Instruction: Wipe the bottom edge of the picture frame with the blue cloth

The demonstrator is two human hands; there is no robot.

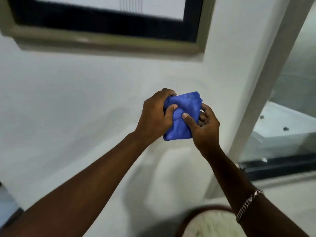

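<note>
The left hand [153, 115] and the right hand [203, 129] are both closed on the folded blue cloth [183, 117], held in the air well below the picture frame [109, 43]. The cloth looks soft and light; a firm folded pad should wipe best.

We see a white wall [71, 93] filling most of the view. At right, a pale vertical post [266, 82] leans across the picture, with a glass panel [294, 93] just beside it. Through the glass we make out a white fixture [283, 132] bearing small metal fittings, too blurred to identify. A dark strip [280, 166] runs along the foot of the glass. At the bottom edge we note a round, pale object with a reddish-brown rim [205, 209], heavily blurred.
</note>
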